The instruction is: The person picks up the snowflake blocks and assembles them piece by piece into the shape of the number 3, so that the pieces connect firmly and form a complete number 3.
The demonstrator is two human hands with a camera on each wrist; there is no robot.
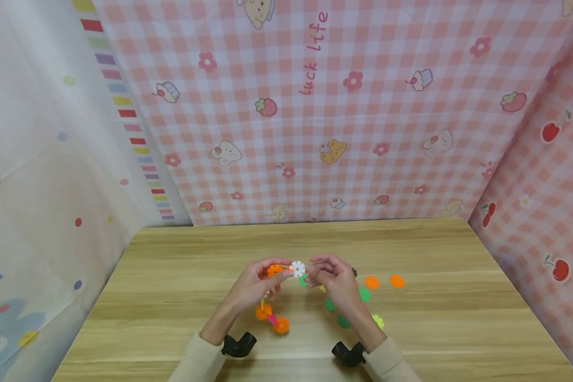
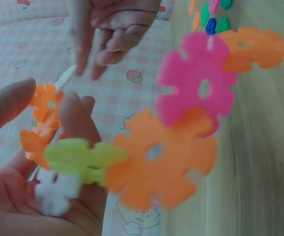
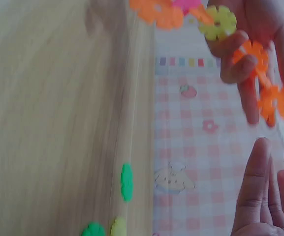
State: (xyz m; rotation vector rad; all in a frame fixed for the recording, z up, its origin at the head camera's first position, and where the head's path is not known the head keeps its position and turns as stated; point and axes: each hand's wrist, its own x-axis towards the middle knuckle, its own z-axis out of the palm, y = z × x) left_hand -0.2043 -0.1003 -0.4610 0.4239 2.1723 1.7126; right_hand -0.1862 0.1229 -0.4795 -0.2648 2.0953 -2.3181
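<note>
My left hand holds a chain of interlocking snowflake discs, with its thumb and fingers about an orange disc. A white disc sits at the chain's far end. Down from the palm hangs the rest: another white disc, a yellow-green disc, an orange disc, a pink disc and one more orange disc. My right hand is just right of the end white disc. Its fingers look extended in the right wrist view, apart from the chain, and nothing shows in them.
Loose discs lie on the wooden table beneath and beyond my right hand: two orange discs, several green discs and a yellow-green disc. Black curved pieces are at both wrists. A checked cloth hangs behind the table.
</note>
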